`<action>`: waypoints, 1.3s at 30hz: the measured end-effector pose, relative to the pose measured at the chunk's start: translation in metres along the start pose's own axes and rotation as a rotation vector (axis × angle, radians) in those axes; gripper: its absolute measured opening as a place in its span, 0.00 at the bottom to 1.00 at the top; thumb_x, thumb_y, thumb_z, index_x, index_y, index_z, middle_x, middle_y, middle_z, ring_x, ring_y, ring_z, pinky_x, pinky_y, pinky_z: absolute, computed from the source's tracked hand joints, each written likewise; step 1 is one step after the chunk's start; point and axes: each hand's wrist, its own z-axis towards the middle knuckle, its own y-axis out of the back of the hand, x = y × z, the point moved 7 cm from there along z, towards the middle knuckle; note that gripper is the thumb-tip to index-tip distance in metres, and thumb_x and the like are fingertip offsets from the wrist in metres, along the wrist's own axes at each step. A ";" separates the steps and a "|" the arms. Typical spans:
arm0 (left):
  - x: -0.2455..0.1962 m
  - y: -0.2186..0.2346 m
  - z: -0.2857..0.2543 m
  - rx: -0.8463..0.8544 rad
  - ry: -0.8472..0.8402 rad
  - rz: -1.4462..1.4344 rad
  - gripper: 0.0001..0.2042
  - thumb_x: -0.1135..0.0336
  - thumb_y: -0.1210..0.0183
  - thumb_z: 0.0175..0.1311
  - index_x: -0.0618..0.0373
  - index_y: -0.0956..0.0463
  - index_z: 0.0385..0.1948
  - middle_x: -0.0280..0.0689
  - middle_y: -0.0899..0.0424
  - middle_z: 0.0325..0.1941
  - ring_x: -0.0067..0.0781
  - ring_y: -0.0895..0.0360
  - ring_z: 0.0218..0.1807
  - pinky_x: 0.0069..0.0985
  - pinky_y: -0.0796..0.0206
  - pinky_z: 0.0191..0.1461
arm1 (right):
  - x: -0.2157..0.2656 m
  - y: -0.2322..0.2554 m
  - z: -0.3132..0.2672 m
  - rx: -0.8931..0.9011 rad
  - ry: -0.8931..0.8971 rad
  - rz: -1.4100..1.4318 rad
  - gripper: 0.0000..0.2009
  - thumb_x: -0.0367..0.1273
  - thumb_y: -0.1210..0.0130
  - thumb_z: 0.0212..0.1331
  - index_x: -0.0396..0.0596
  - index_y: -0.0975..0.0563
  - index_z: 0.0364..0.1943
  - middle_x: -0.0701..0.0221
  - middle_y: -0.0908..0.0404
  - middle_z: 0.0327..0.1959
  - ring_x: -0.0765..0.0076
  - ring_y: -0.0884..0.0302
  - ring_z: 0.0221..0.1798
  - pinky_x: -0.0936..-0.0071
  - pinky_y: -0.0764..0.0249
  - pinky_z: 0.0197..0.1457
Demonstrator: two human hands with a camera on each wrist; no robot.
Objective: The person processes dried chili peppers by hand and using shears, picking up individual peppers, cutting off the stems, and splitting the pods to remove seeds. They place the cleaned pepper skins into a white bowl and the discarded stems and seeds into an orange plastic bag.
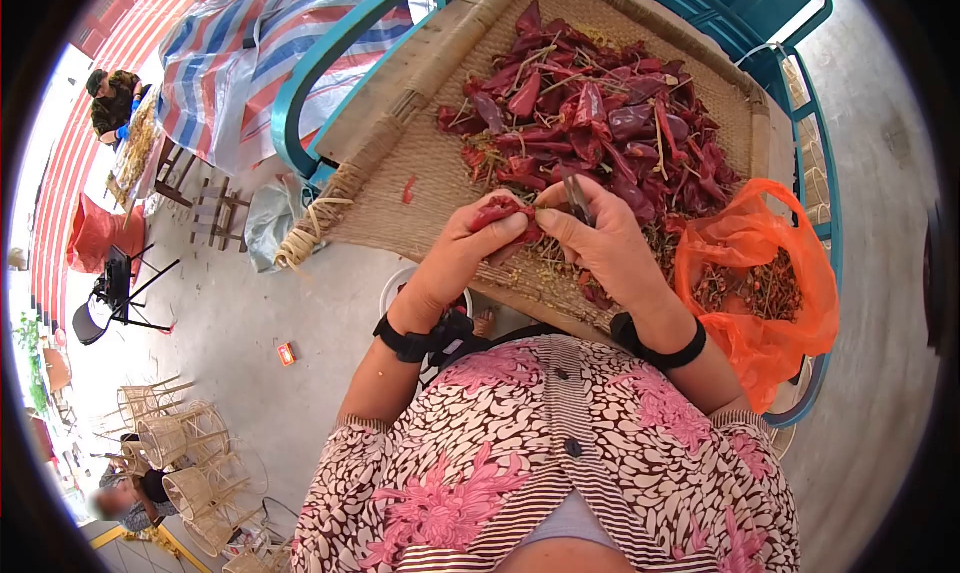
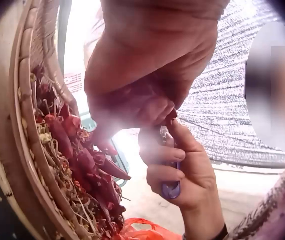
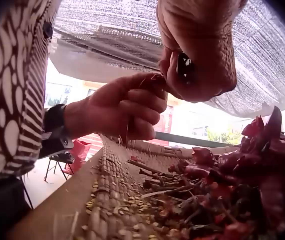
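The left hand [image 1: 462, 245] grips a red dried pepper [image 1: 497, 213] over the near edge of a woven tray [image 1: 390, 188]. Beside it the right hand [image 1: 610, 241] touches the pepper's end with thumb and forefinger while holding a small dark metal tool [image 1: 577, 199]. In the left wrist view the right hand [image 2: 195, 172] is curled round that tool's purple handle [image 2: 171, 190]. The right wrist view shows the left hand [image 3: 122, 107] with fingers curled. A heap of red peppers [image 1: 610, 123] with stems lies beyond both hands.
An orange plastic bag [image 1: 740, 348] with dried bits hangs at the tray's right, by a teal metal frame [image 1: 822, 273]. Seeds and stem scraps lie along the near edge. Striped sheeting [image 1: 235, 83], stools [image 1: 190, 433] and a seated person [image 1: 115, 103] are at the left.
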 end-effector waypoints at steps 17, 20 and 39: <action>-0.017 -0.016 -0.013 -0.012 -0.333 0.404 0.05 0.69 0.41 0.63 0.59 0.24 0.36 0.34 0.20 0.32 0.22 0.30 0.32 0.24 0.38 0.37 | -0.014 0.006 -0.004 0.058 -0.105 0.006 0.07 0.27 0.41 0.51 0.41 0.26 0.32 0.72 0.24 0.23 0.83 0.30 0.22 0.84 0.39 0.18; 0.004 -0.023 -0.013 0.040 -0.078 -0.091 0.05 0.68 0.42 0.64 0.58 0.25 0.37 0.31 0.22 0.32 0.20 0.33 0.31 0.21 0.41 0.36 | -0.025 0.005 -0.007 0.101 -0.178 0.304 0.07 0.28 0.41 0.53 0.41 0.26 0.34 0.72 0.23 0.24 0.83 0.31 0.19 0.87 0.42 0.15; -0.023 -0.030 -0.022 -0.052 -0.459 1.005 0.10 0.73 0.42 0.64 0.58 0.27 0.46 0.35 0.22 0.33 0.23 0.25 0.40 0.22 0.34 0.46 | -0.001 0.001 -0.017 0.110 0.354 -0.501 0.10 0.33 0.46 0.64 0.42 0.29 0.28 0.79 0.39 0.18 0.83 0.46 0.22 0.78 0.43 0.25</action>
